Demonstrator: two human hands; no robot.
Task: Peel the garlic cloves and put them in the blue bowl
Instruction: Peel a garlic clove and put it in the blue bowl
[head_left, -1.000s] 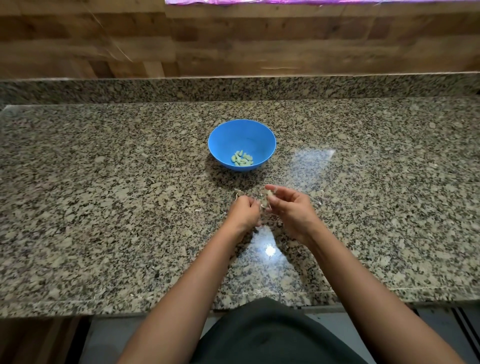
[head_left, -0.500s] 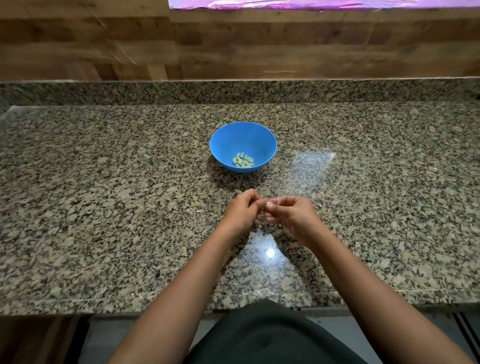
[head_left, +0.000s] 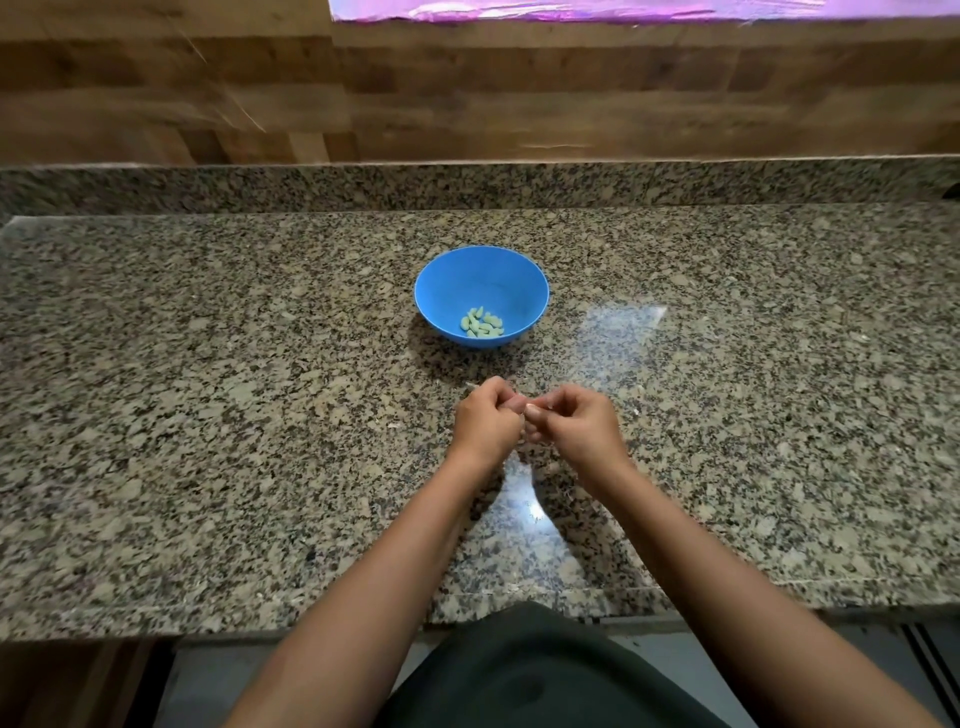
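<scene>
The blue bowl stands on the granite counter, and several peeled pale-green garlic cloves lie in its bottom. Just in front of the bowl my left hand and my right hand meet, fingers curled, fingertips together. Between the fingertips they pinch a small garlic clove, mostly hidden by the fingers. A bit of pale skin pokes out past my left knuckles.
The speckled granite counter stretches wide to both sides, with a low granite upstand and a wooden wall behind. Small scraps of garlic skin lie on the counter left of my hands. The counter's front edge runs close to my body.
My hands have closed together: the right hand's fingers, spread a second ago, now curl against the left hand's fingertips around the clove. The bowl has not moved.
</scene>
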